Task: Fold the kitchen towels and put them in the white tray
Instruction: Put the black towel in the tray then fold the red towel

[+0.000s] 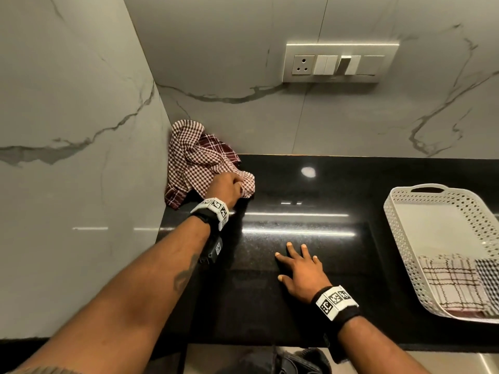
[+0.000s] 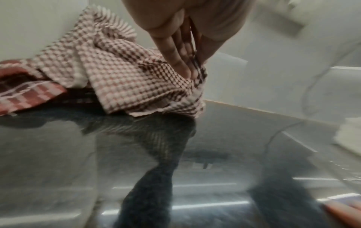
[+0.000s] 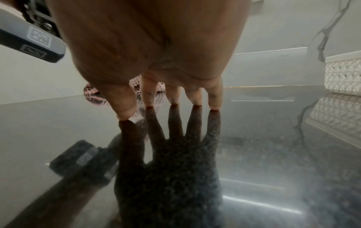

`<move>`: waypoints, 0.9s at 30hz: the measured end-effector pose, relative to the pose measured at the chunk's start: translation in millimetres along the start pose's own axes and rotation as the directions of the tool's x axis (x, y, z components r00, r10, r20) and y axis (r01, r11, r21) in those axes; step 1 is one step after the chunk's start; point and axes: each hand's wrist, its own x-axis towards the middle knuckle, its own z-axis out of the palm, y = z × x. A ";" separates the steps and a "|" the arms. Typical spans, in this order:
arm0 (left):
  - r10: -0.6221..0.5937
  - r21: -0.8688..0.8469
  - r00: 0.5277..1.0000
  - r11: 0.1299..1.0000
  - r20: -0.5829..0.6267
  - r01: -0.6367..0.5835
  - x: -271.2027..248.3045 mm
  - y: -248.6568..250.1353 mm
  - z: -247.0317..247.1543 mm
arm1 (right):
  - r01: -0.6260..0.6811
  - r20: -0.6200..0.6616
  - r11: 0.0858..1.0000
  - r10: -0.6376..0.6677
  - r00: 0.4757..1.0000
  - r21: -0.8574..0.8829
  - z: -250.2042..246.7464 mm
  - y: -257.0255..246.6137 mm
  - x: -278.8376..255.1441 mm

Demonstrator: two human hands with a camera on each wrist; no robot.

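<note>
A crumpled maroon-and-white checked kitchen towel (image 1: pixel 194 157) lies in the back left corner of the black counter (image 1: pixel 297 225), partly against the wall. My left hand (image 1: pixel 229 184) pinches its near right edge; the left wrist view shows fingers (image 2: pixel 181 64) and thumb pinching the towel (image 2: pixel 125 77) there. A darker maroon towel (image 1: pixel 216 147) lies bunched with it. My right hand (image 1: pixel 297 263) rests flat on the counter with spread fingers (image 3: pixel 171 98), holding nothing. The white perforated tray (image 1: pixel 399 238) stands at the right and holds a folded checked towel (image 1: pixel 453 282).
Marble walls close the counter at the back and left. A switch panel (image 1: pixel 340 63) is on the back wall. The counter's front edge (image 1: pixel 270 344) runs near my body. The tray's wall (image 3: pixel 343 74) shows right of my right hand.
</note>
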 end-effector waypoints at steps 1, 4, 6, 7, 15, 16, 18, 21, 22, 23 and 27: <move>0.064 -0.033 0.998 0.997 0.005 -0.064 -10.2 9.7 -2.8 | 0.004 0.008 1.000 -0.004 1.000 0.003 -0.5 -0.4 -1.2; 0.280 -0.081 0.959 0.958 0.046 -0.276 -49.7 38.3 -7.3 | 0.009 0.038 0.996 -0.012 0.999 0.088 -8.1 -2.0 -3.7; 0.374 -0.114 0.926 0.923 0.050 -0.367 -78.7 51.5 -3.4 | 0.005 -0.045 0.956 0.009 0.999 0.295 -20.1 -3.5 -4.6; 0.409 -0.147 0.911 0.906 0.052 -0.398 -91.4 55.9 1.4 | 0.031 -0.117 0.913 0.018 0.993 0.406 -26.8 -5.7 -6.1; 0.455 -0.211 0.878 0.882 0.146 -0.421 -116.9 76.8 14.6 | 0.074 -0.443 0.762 0.291 0.848 0.643 -51.1 -37.9 -20.0; 0.466 -0.205 0.873 0.877 0.146 -0.434 -114.5 75.6 13.2 | 0.072 -0.459 0.769 0.301 0.836 0.635 -51.4 -36.8 -21.0; 0.473 -0.187 0.871 0.875 0.134 -0.447 -108.8 70.9 12.1 | 0.108 -0.532 0.835 0.240 0.812 0.540 -49.6 -31.8 -22.6; 0.403 -0.151 0.909 0.910 0.101 -0.387 -103.6 71.1 5.9 | 0.184 -0.640 0.930 0.066 0.765 0.317 -42.4 -27.3 -23.1; 0.385 -0.143 0.918 0.918 0.098 -0.370 -101.4 71.2 5.0 | 0.210 -0.665 0.940 0.024 0.746 0.269 -38.9 -28.1 -22.8; 0.376 -0.124 0.921 0.923 0.100 -0.363 -100.0 72.4 3.8 | 0.229 -0.680 0.942 0.000 0.733 0.246 -35.6 -30.3 -22.9; 0.355 -0.028 0.928 0.935 0.111 -0.354 -97.7 78.9 2.9 | 0.214 -0.680 0.938 0.030 0.732 0.272 -21.3 -39.7 -23.0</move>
